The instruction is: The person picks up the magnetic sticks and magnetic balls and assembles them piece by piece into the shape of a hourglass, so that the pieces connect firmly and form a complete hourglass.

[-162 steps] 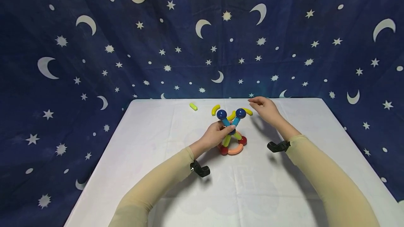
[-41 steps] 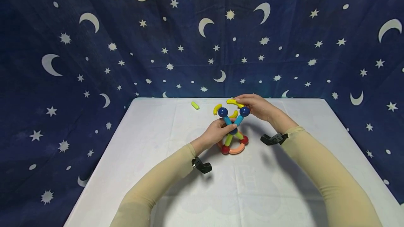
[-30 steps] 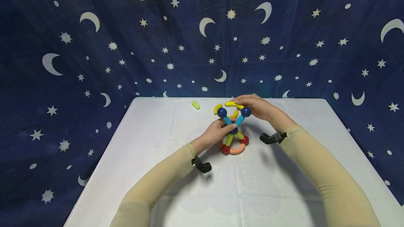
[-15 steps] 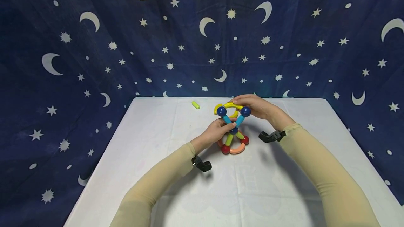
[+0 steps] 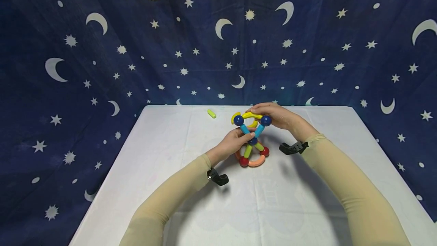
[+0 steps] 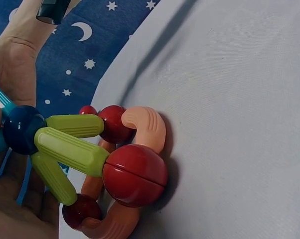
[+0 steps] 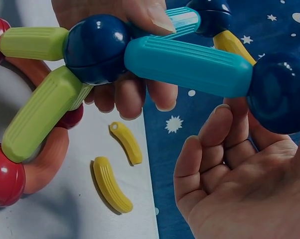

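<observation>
A toy model of balls and rods stands mid-table. My left hand (image 5: 232, 147) grips it around its central blue ball (image 7: 96, 49) and the turquoise rods (image 7: 190, 64) that rise from there. Below that ball, green rods (image 6: 70, 149) slant down to red balls (image 6: 135, 175), joined in a ring by orange curved rods (image 6: 147, 129). At the top, a yellow curved rod (image 5: 252, 115) spans the left blue ball (image 5: 238, 120) and the right blue ball (image 5: 266, 120). My right hand (image 5: 276, 116) holds this rod near the right ball, its fingers behind it.
Two loose yellow curved rods (image 7: 112, 186) lie on the table behind the model, partly hidden in the head view. A short green rod (image 5: 211, 114) lies farther back left. Star-patterned cloth (image 5: 191, 48) hangs behind the white table (image 5: 300, 193).
My right hand, earlier empty at the back right, has brought a yellow curved rod to the right blue ball. The rod's other end has come down to the left ball. My left hand keeps its grip.
</observation>
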The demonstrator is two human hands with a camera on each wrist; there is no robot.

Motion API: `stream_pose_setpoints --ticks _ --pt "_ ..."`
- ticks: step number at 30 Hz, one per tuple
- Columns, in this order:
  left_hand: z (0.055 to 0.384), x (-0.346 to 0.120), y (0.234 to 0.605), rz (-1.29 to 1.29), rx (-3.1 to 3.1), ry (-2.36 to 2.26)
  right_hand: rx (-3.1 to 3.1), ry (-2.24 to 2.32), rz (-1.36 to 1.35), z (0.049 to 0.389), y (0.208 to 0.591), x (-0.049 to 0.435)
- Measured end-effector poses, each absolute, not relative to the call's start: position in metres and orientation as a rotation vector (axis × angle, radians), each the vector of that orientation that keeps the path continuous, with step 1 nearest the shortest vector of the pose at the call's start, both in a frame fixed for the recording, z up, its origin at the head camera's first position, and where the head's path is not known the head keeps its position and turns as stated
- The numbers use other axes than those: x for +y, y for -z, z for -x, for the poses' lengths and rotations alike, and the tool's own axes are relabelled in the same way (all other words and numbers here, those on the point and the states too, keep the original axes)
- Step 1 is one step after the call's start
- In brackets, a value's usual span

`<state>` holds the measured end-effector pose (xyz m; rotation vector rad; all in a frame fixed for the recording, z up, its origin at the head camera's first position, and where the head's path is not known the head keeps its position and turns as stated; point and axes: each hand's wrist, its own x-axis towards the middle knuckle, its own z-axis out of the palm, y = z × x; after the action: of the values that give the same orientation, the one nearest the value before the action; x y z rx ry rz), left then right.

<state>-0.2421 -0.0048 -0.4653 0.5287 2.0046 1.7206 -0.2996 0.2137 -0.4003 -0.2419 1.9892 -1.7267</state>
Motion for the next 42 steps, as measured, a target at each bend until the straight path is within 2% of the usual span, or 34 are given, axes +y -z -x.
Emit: stream_pose_setpoints --ticks 28,35,42 --pt "0.233 -0.010 0.471 -0.588 2.133 -1.659 1.975 1.650 0.187 0.302 0.400 0.212" --pt "0.210 -0.024 0.486 -0.495 2.550 -1.330 1.976 1.650 0.158 0.302 0.400 0.211" --pt "0.195 -0.025 0.494 -0.646 2.761 -0.996 1.945 1.676 0.132 0.302 0.401 0.210"
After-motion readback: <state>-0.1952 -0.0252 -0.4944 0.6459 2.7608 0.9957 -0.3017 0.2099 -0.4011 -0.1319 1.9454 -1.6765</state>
